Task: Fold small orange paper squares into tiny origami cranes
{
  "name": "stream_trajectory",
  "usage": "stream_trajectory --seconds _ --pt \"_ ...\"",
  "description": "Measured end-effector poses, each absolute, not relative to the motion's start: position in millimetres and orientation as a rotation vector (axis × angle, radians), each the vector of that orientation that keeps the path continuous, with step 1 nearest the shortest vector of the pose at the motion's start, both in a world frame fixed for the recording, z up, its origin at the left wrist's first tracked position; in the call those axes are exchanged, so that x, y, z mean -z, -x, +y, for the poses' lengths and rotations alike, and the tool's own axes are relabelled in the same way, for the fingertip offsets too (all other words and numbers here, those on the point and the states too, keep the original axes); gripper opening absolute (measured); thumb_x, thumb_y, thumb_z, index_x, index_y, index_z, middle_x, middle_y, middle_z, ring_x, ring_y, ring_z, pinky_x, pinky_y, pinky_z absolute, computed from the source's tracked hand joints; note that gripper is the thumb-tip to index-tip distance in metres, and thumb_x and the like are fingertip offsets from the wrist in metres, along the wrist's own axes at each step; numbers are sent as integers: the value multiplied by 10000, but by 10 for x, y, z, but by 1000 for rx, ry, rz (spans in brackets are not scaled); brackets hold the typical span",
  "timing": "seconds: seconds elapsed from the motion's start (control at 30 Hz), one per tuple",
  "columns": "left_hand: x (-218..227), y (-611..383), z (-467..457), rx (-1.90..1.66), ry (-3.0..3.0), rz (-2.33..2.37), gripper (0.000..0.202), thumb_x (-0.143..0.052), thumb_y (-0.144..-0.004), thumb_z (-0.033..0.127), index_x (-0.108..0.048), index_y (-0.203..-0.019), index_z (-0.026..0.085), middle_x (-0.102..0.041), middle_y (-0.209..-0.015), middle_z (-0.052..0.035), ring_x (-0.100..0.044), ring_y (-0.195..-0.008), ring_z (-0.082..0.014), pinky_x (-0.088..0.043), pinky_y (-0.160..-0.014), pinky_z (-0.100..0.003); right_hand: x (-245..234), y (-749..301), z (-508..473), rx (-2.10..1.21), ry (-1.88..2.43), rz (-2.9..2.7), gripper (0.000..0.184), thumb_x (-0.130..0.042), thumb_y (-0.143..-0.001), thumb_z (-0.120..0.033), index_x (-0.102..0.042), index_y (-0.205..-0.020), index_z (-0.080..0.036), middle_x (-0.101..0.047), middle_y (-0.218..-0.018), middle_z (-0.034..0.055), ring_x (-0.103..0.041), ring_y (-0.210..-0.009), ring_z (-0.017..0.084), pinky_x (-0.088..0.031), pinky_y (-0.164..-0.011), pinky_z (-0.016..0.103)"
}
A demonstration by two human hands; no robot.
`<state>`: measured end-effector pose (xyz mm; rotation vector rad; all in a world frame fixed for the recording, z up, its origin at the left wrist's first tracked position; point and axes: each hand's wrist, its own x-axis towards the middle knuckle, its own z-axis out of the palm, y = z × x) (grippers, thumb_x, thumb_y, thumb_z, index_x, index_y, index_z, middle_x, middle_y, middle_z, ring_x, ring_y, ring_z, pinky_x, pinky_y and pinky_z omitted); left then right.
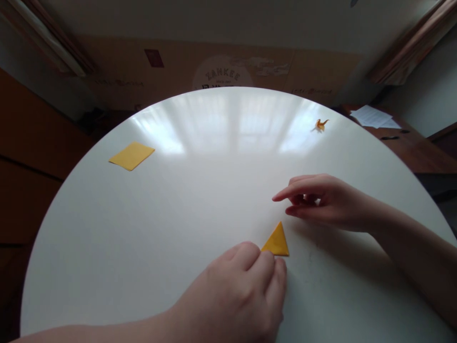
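Note:
A small piece of yellow folded paper (278, 241), triangular where it shows, lies on the white table with its tip pointing away from me. My left hand (246, 286) is closed over its near edge, and the curled fingers hide that part of the paper. Just above and to the right of the tip hovers my right hand (317, 200). Its index finger is stretched out and apart from the thumb, with nothing between them, and it does not touch the paper.
On the round white table (200, 200), a flat yellow paper sheet (132, 156) lies at the left. A small folded paper crane (320, 125) stands at the far right. Beyond the table's right edge, white printed sheets (374, 116) rest on a brown wooden surface (421, 147).

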<state>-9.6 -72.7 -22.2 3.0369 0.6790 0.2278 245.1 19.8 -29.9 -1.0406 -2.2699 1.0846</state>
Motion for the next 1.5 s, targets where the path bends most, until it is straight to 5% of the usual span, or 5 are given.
stream_trajectory --seconds 0.37,0.8,1.13,1.5 --pt "159 44 -555 -181 -2908 666 270 -487 -949 117 -616 -1186 113 -624 -928 -94 -564 -836 -226 -512 -794 -359 377 -2383 329 -1171 1120 -1990 203 -666 -874 -300 -760 -985 -159 -578 -690 -1 -494 -635 122 -394 -566 247" --pt "18 79 -413 -283 -2760 698 224 -517 -986 169 -730 -1018 230 -709 -915 -51 -606 -912 -200 -495 -815 -300 369 -2377 284 -1269 1163 -1751 295 -675 -837 -375 -729 -1007 -140 -554 -592 -29 -404 -423 73 -285 -411 226" --pt "-85 -81 -422 10 -2934 875 198 -562 -923 148 -703 -786 143 -682 -801 -85 -655 -753 -224 -520 -684 -309 271 -2258 259 -1239 1287 -1650 280 -685 -812 -356 -730 -966 -126 -574 -593 -25 -363 -427 66 -258 -398 224" --pt "-60 -198 -396 -62 -2951 944 149 -564 -860 124 -669 -755 118 -686 -749 -120 -679 -661 -256 -546 -647 -351 262 -2121 252 -1277 1417 -1527 212 -672 -882 -319 -698 -958 -122 -498 -545 -59 -364 -382 51 -257 -355 187"
